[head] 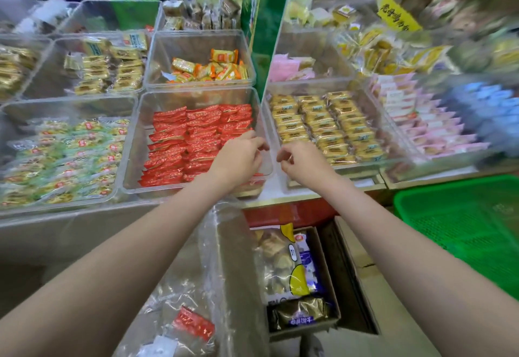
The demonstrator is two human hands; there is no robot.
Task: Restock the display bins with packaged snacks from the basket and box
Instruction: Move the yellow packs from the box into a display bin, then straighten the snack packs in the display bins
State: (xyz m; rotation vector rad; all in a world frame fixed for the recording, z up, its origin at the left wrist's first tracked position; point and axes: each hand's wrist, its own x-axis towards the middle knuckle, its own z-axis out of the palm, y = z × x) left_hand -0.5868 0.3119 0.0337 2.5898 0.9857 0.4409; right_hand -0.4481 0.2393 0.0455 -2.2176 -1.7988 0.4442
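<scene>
Red snack packets [193, 143] are filling their bin [134, 143] nearly full; left hand [241, 154] and right hand [300, 160], at 12 o'clock, are curling loosely, holding nothing visible; one packet [193, 325] is remaining in the box.

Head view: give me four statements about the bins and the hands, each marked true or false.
1. The bin of red packets sits directly left of the bin of yellow packets. True.
2. The left hand holds a blue packet. False: no packet shows in it; it reaches over the red packets.
3. The green basket lies at the right, below the counter. True.
4. The right hand rests inside the green basket. False: it is by the yellow bin's near corner.
</scene>
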